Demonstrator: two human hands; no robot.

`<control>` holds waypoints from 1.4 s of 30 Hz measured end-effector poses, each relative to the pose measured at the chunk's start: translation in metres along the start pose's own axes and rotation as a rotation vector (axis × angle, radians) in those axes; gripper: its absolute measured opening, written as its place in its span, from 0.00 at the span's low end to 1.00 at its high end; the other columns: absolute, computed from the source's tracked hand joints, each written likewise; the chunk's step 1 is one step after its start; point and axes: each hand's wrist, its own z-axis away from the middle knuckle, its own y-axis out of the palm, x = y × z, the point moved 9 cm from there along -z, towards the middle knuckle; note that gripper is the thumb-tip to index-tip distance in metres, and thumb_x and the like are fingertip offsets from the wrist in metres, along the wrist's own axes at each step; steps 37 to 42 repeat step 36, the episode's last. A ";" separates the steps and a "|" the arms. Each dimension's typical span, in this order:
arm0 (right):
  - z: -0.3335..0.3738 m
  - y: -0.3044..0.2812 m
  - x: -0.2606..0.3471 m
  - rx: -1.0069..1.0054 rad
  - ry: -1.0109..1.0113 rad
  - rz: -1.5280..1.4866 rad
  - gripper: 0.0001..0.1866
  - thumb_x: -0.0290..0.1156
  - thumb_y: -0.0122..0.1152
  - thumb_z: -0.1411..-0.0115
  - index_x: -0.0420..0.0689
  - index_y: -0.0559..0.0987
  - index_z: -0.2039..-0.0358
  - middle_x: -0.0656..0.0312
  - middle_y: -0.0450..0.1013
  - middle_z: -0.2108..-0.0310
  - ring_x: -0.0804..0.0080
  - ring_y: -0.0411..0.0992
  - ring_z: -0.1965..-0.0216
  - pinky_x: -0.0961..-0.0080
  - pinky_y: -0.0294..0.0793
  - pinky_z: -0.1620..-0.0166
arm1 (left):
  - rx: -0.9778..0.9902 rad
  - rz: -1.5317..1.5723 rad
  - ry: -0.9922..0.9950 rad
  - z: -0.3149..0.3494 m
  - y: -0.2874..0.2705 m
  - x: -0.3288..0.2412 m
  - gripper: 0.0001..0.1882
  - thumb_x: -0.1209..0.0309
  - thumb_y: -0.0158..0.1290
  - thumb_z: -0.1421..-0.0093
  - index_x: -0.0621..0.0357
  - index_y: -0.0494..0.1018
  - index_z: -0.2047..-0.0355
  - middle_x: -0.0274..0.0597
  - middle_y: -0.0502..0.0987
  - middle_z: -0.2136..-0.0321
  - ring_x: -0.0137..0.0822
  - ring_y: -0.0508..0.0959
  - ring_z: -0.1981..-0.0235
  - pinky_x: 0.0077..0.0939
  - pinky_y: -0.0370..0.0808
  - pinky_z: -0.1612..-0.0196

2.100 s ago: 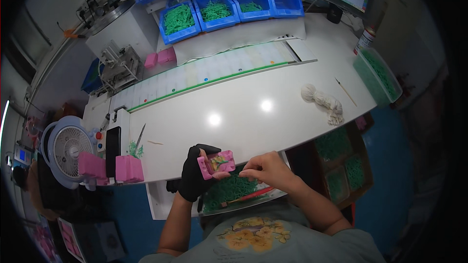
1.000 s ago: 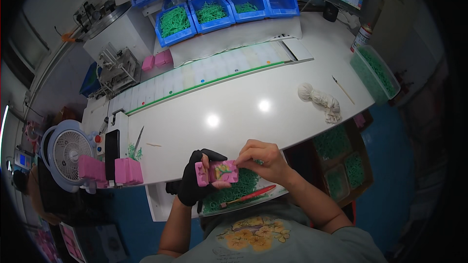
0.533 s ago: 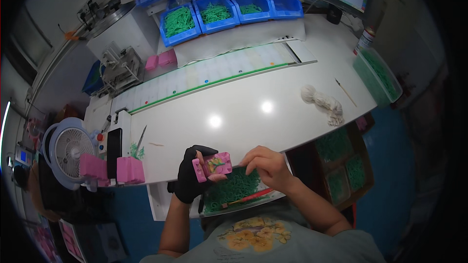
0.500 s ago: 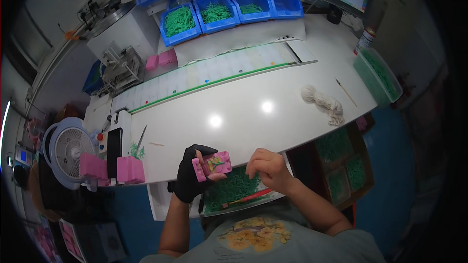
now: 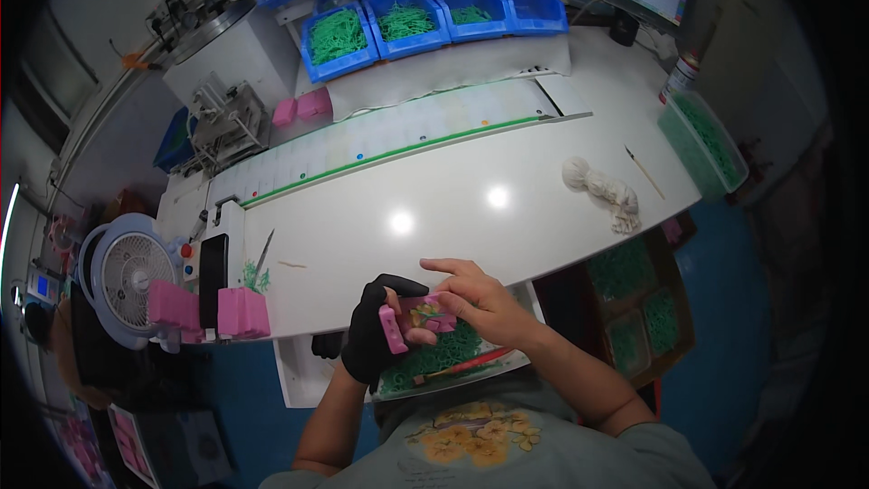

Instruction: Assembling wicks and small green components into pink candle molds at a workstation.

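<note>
My left hand (image 5: 369,330), in a black glove with bare fingertips, is closed around a pink mould (image 5: 440,324) over the front edge of the table. The mould has a hollow face with small yellowish and green bits in it. A separate-looking pink end piece (image 5: 393,330) sticks out beside the palm. My right hand (image 5: 484,303) reaches in from the right, its thumb and bent fingers on the mould's right end, the index finger stretched out beyond it. Whether a small piece is between those fingertips is hidden. Underneath, an open drawer holds curly green pieces (image 5: 407,376).
A red-handled brush (image 5: 471,364) lies across the drawer. Tweezers (image 5: 264,252), pink blocks (image 5: 243,312) and a fan (image 5: 136,267) stand left. A conveyor (image 5: 389,140) crosses behind, below blue bins (image 5: 407,23). At right lie a cloth bundle (image 5: 602,192) and thin brush (image 5: 644,172).
My right hand has moved left onto the mould, its index finger now stretched out. My left hand and the mould have shifted slightly right. Coloured dots on the conveyor have slid left.
</note>
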 end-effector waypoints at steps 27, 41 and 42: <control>0.009 -0.004 -0.024 -0.158 0.220 -0.239 0.07 0.29 0.58 0.37 0.39 0.75 0.63 0.51 0.65 0.43 0.69 0.71 0.51 0.73 0.72 0.49 | -0.035 0.816 -0.287 0.004 0.024 0.030 0.41 0.35 0.57 0.56 0.55 0.60 0.56 0.43 0.73 0.58 0.36 0.75 0.52 0.28 0.74 0.51; -0.002 -0.010 0.006 -0.092 0.008 0.162 0.07 0.31 0.55 0.36 0.39 0.74 0.64 0.52 0.63 0.41 0.60 0.64 0.42 0.70 0.60 0.39 | 0.076 0.534 -0.323 0.015 0.022 0.054 0.38 0.44 0.65 0.55 0.56 0.60 0.55 0.48 0.72 0.53 0.40 0.75 0.51 0.35 0.73 0.47; -0.002 -0.010 0.006 -0.092 0.008 0.162 0.07 0.31 0.55 0.36 0.39 0.74 0.64 0.52 0.63 0.41 0.60 0.64 0.42 0.70 0.60 0.39 | 0.076 0.534 -0.323 0.015 0.022 0.054 0.38 0.44 0.65 0.55 0.56 0.60 0.55 0.48 0.72 0.53 0.40 0.75 0.51 0.35 0.73 0.47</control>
